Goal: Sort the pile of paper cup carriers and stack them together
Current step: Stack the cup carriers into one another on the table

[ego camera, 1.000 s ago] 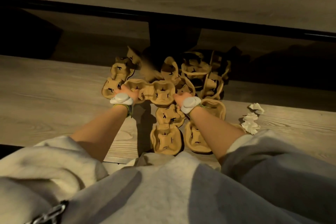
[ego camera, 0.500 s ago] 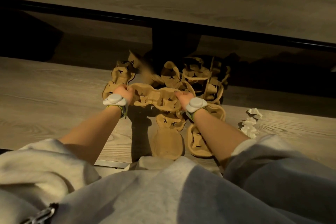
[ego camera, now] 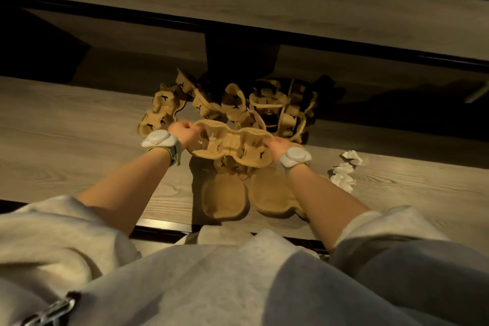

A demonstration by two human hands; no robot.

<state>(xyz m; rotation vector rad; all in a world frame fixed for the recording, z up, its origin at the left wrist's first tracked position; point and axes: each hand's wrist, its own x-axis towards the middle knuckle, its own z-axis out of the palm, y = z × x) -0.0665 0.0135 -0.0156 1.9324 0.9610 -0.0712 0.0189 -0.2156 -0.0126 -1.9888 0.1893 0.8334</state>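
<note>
Spanning both hands, carrier (ego camera: 229, 146) ends pinched by left hand (ego camera: 182, 132), right hand (ego camera: 277, 146).

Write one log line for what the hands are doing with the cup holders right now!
left hand: grips held carrier left end | right hand: grips right end | carrier: lifted above near carriers | loose pile: behind, unsorted

We have one wide-angle view, worn on our head, looking forward and steeply down over our grey sweatshirt (ego camera: 211, 280) onto the wooden table (ego camera: 66, 140), close in; no second view shares the scene.
</note>
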